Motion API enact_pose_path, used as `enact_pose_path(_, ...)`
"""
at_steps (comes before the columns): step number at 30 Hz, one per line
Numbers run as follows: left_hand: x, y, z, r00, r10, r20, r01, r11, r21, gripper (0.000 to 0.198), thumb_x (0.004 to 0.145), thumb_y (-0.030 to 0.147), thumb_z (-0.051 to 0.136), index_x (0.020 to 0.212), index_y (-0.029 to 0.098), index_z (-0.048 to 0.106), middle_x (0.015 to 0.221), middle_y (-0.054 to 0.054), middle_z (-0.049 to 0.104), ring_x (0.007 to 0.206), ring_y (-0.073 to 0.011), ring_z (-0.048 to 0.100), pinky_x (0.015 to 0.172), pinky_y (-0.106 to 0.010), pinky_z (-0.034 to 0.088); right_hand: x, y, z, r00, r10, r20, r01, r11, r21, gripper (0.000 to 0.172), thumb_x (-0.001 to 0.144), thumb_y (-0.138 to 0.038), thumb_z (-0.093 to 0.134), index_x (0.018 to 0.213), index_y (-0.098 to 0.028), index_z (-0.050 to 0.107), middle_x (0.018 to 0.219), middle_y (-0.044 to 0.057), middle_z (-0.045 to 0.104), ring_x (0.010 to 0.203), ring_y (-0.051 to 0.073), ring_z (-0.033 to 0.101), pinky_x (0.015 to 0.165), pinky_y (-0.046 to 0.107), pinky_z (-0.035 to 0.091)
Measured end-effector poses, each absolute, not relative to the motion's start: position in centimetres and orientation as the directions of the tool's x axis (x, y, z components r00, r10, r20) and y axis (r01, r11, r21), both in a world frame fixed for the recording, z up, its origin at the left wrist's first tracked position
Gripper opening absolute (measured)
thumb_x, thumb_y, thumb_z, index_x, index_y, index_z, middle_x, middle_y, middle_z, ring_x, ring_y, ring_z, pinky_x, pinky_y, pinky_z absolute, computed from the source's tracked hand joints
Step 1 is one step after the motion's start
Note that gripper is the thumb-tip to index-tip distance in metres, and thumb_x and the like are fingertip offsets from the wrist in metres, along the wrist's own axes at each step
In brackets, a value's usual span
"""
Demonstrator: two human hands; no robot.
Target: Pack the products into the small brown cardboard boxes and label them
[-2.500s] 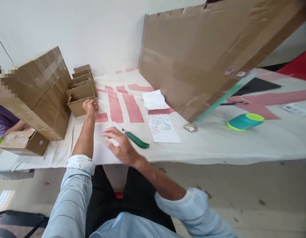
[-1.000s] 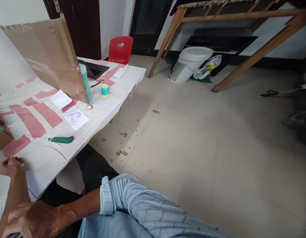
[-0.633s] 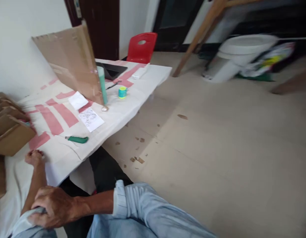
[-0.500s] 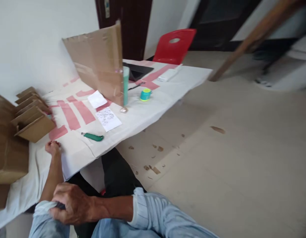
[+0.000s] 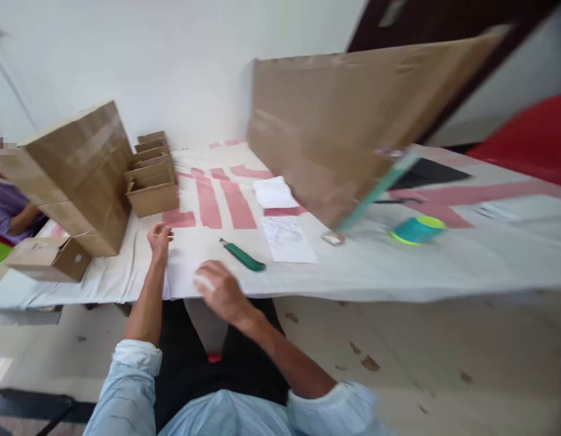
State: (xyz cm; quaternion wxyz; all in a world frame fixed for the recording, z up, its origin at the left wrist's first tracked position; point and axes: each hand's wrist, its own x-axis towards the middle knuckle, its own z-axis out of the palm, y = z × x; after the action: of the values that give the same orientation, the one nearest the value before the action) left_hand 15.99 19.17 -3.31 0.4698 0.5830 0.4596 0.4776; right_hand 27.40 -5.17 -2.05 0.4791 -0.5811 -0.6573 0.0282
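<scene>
My left hand (image 5: 160, 240) is closed just over the white cloth, in front of the small open cardboard boxes (image 5: 152, 197); what it holds, if anything, is too small to name. My right hand (image 5: 220, 289) is above the table's front edge, blurred by motion, so its fingers are unclear. A green cutter (image 5: 242, 254) lies on the cloth to the right, beyond this hand. Two white papers, a blank-looking one (image 5: 275, 192) and one with dark markings (image 5: 288, 240), lie further right. A small brown-and-white item (image 5: 333, 238) lies beside them.
Large cardboard panel (image 5: 334, 121) stands at right; teal-and-yellow roll (image 5: 417, 230) lies beyond it. Tall carton (image 5: 87, 175) and small closed box (image 5: 48, 259) stand left. A person's arm (image 5: 23, 219) shows at far left, a red chair (image 5: 529, 142) at right. Scraps (image 5: 370, 363) lie on the floor.
The view has swung left, bringing the left cartons and another person into sight. My right hand has let go of my left sleeve and moved forward to the table edge.
</scene>
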Motion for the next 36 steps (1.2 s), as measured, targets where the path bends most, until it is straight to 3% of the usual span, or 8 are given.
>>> enact_pose_path(4, 12.8, 15.0, -5.1, 0.102, 0.985, 0.137, 0.079, -0.145, 0.986, 0.015, 0.095, 0.029, 0.075, 0.104, 0.018, 0.073, 0.084, -0.004, 0.071, 0.071, -0.0161, 0.068, 0.069, -0.032, 0.056, 35.4, -2.8, -5.9, 0.226, 0.775, 0.590, 0.824, 0.171, -0.540, 0.021, 0.101, -0.034, 0.056, 0.097, -0.022, 0.073, 0.100, 0.019, 0.072, 0.099, 0.034, 0.063, 0.095, 0.053, 0.052)
enact_pose_path(9, 8.6, 10.8, -6.8, 0.044, 0.977, 0.210, 0.112, -0.213, 0.970, 0.011, 0.079, 0.021, 0.078, 0.088, 0.020, 0.073, 0.078, -0.002, 0.070, 0.073, -0.0166, 0.065, 0.073, -0.033, 0.054, 41.0, -1.9, -12.3, 0.207, 0.837, 0.506, 0.937, -0.019, -0.350, 0.030, 0.094, -0.044, 0.055, 0.101, -0.020, 0.072, 0.099, 0.018, 0.071, 0.098, 0.036, 0.063, 0.092, 0.052, 0.052)
enact_pose_path(15, 4.4, 7.9, -7.9, -0.013, 0.975, 0.220, 0.230, -0.211, 0.950, 0.011, 0.078, 0.022, 0.072, 0.089, 0.021, 0.073, 0.082, -0.004, 0.072, 0.075, -0.0183, 0.067, 0.067, -0.030, 0.050, 41.3, -2.8, -15.6, 0.216, 0.811, 0.543, 0.949, -0.044, -0.313, 0.037, 0.095, -0.046, 0.051, 0.107, -0.019, 0.073, 0.094, 0.017, 0.069, 0.091, 0.037, 0.063, 0.086, 0.052, 0.051)
enact_pose_path(20, 1.6, 7.0, -7.7, -0.048, 0.970, 0.240, 0.380, -0.205, 0.902, 0.014, 0.082, 0.019, 0.068, 0.095, 0.022, 0.073, 0.087, -0.005, 0.074, 0.080, -0.0202, 0.071, 0.073, -0.033, 0.054, 41.2, -2.6, -16.0, 0.221, 0.799, 0.559, 0.949, -0.044, -0.313, 0.040, 0.095, -0.045, 0.048, 0.109, -0.018, 0.073, 0.097, 0.018, 0.070, 0.094, 0.038, 0.063, 0.089, 0.053, 0.051)
enact_pose_path(24, 1.0, 5.8, -7.5, -0.018, 0.957, 0.289, 0.514, -0.240, 0.824, 0.019, 0.083, 0.016, 0.068, 0.100, 0.023, 0.075, 0.101, -0.008, 0.077, 0.101, -0.0265, 0.073, 0.094, -0.043, 0.058, 41.1, -2.5, -15.9, 0.227, 0.801, 0.555, 0.953, -0.064, -0.297, 0.038, 0.095, -0.043, 0.049, 0.109, -0.017, 0.074, 0.096, 0.017, 0.070, 0.093, 0.036, 0.062, 0.088, 0.050, 0.051)
enact_pose_path(29, 2.4, 2.9, -8.6, 0.083, 0.946, 0.312, 0.620, -0.294, 0.727, 0.029, 0.081, 0.016, 0.078, 0.109, 0.025, 0.079, 0.132, -0.015, 0.075, 0.135, -0.0376, 0.064, 0.120, -0.058, 0.046, 40.8, -2.7, -15.5, 0.244, 0.805, 0.540, 0.949, -0.084, -0.303, 0.034, 0.096, -0.040, 0.051, 0.111, -0.019, 0.073, 0.098, 0.015, 0.069, 0.094, 0.034, 0.061, 0.089, 0.049, 0.051)
enact_pose_path(33, 2.0, 0.8, -9.7, 0.187, 0.923, 0.337, 0.753, -0.355, 0.555, 0.031, 0.091, 0.023, 0.076, 0.121, 0.026, 0.078, 0.151, -0.016, 0.068, 0.151, -0.0395, 0.055, 0.125, -0.060, 0.042, 40.8, -2.8, -15.4, 0.236, 0.809, 0.538, 0.953, -0.086, -0.290, 0.035, 0.097, -0.040, 0.050, 0.112, -0.017, 0.073, 0.100, 0.017, 0.070, 0.096, 0.034, 0.061, 0.092, 0.047, 0.050)
enact_pose_path(36, 0.1, 0.6, -9.3, 0.265, 0.904, 0.336, 0.825, -0.393, 0.407, 0.029, 0.097, 0.028, 0.073, 0.125, 0.024, 0.078, 0.147, -0.016, 0.072, 0.144, -0.0365, 0.063, 0.120, -0.054, 0.049, 40.9, -2.8, -15.5, 0.229, 0.812, 0.536, 0.956, -0.084, -0.280, 0.036, 0.098, -0.040, 0.049, 0.113, -0.016, 0.072, 0.100, 0.017, 0.071, 0.097, 0.034, 0.061, 0.093, 0.047, 0.049)
